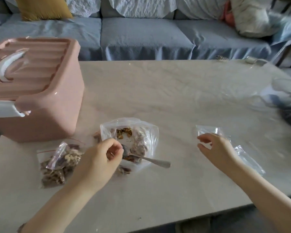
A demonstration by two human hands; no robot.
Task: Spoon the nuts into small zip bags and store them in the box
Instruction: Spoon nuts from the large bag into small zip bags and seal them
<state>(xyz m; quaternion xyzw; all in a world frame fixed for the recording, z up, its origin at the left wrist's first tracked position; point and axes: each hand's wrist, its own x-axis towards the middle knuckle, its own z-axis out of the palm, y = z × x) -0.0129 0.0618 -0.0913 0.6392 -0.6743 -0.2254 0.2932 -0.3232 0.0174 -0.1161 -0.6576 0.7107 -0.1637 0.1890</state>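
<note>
One pale marble-patterned surface (166, 91) carries one closed pink ribbed plastic box (40, 91) with a white handle, standing at the left. Just in front of it lie two small clear zip bags of brown nuts (57, 163), one overlapping the other, both with a red line at the seal. In the middle sits one larger open clear bag of loose nuts (138, 137), and one metal spoon (148, 159) rests with its bowl inside it, handle pointing right. The left hand (97, 163) is curled at the bag's near edge, its fingers (114, 148) pinched narrow beside the spoon's bowl; whether they grip anything I cannot tell. The right hand (217, 150) hovers with fingers (203, 137) spread over a pile of empty clear zip bags (207, 129); their number is unclear.
</note>
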